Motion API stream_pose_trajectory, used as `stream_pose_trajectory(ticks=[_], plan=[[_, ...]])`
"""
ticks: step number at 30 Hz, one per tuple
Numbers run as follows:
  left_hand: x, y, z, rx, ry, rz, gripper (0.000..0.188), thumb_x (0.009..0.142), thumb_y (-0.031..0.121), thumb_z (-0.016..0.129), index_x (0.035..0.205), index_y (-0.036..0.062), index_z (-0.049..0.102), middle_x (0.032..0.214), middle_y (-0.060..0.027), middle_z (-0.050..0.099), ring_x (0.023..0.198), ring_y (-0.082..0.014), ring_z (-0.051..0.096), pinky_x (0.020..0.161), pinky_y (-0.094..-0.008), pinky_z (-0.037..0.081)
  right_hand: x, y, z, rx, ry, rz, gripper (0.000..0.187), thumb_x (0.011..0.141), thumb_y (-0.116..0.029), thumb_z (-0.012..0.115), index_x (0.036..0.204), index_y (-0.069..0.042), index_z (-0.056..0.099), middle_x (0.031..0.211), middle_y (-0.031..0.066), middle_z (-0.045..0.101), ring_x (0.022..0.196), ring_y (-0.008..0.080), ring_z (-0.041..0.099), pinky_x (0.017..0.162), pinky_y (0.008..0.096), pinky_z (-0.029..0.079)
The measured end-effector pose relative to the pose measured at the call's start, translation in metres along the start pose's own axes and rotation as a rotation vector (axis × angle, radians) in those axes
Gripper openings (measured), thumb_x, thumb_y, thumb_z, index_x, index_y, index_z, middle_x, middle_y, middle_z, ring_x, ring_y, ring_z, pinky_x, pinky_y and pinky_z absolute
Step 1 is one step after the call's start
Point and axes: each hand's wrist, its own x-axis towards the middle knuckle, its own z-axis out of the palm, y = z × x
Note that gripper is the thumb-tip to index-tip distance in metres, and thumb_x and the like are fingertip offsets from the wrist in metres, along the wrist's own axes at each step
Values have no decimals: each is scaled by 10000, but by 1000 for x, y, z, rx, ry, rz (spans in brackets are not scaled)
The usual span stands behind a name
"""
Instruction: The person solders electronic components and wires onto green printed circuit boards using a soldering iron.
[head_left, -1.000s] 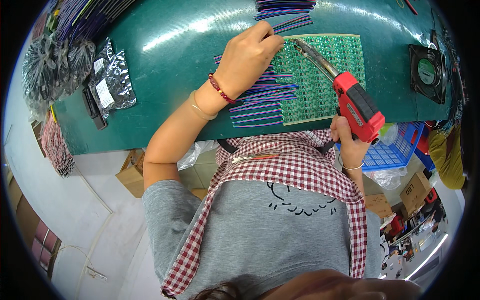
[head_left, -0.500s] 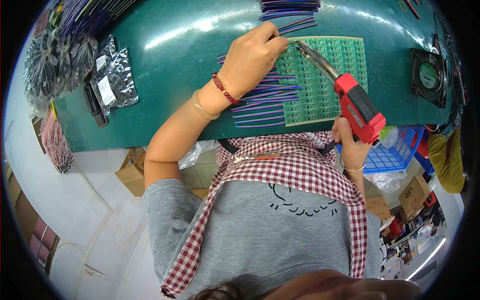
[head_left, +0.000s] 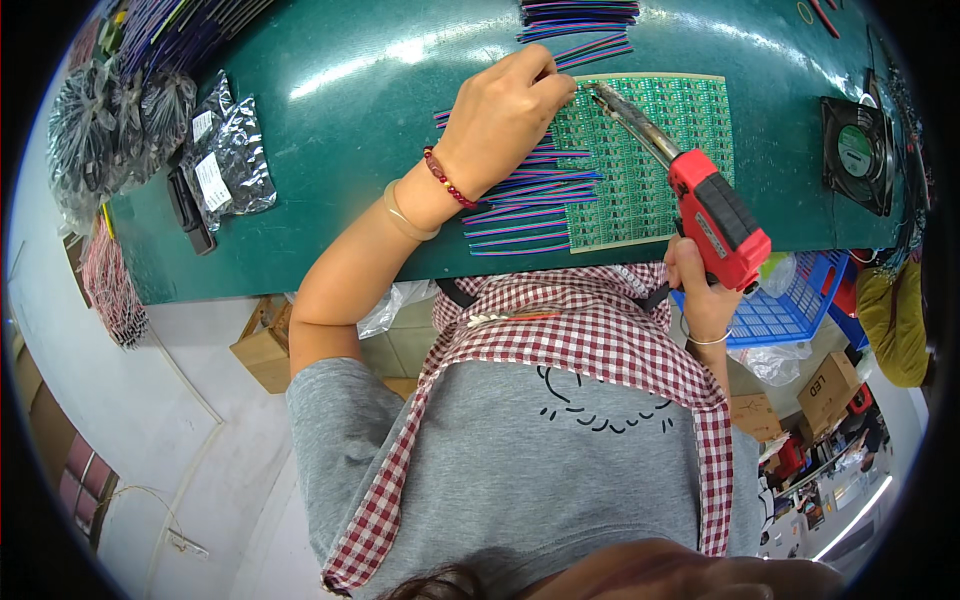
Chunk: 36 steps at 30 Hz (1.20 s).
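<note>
Working toward the far edge of the desk point(head_left: 350, 150), right of its middle, you bring the fingers of your left hand point(head_left: 505, 110) together at the far left corner of the green board point(head_left: 650, 160); what lies between the fingertips, you cannot tell. Your right hand point(head_left: 705, 285), beyond the near edge of the desk, is wrapped around the red grip of a soldering gun point(head_left: 720, 215), its tip point(head_left: 602, 95) angled down just beside those left fingertips. The board lies flat, its near side close to the desk's near edge. A burn looks the likeliest mishap: a small slip of the right wrist could carry the tip into your skin. A wandering tip might also touch a neighbouring row and bridge its joints. The loose wires point(head_left: 530, 190), lapping the board's left side, run beneath your left hand; your beaded bracelet point(head_left: 446, 175) could snag them and drag them out of line. Your checked apron point(head_left: 570, 310), close against the near edge, might nudge the board if you lean in
</note>
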Motion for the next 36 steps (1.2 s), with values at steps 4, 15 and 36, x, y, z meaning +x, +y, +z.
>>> stream_pose_trajectory(ticks=[4, 15, 36], plan=[[-1, -2, 1, 4, -10, -9, 90, 778, 78, 741, 856, 61, 698, 837, -47, 610, 691, -224, 632, 609, -334, 521, 1, 2, 0, -13, -4, 2, 170, 940, -65, 598, 789, 5, 562, 643, 49, 554, 533, 105, 494, 499, 256, 375], [1, -1, 0, 8, -9, -8, 85, 782, 83, 739, 853, 62, 697, 835, -45, 611, 695, -223, 629, 609, -334, 518, 0, -13, 2, 68, 7, 82, 122, 937, -48, 588, 836, 17, 568, 655, 57, 563, 527, 105, 492, 494, 252, 375], [1, -2, 0, 23, -1, -2, 90, 766, 89, 745, 845, 83, 701, 836, -30, 611, 687, -218, 632, 607, -331, 522, 2, 2, 1, -16, -21, -29, 188, 949, -74, 585, 784, 7, 548, 631, 46, 528, 522, 110, 477, 491, 256, 369]])
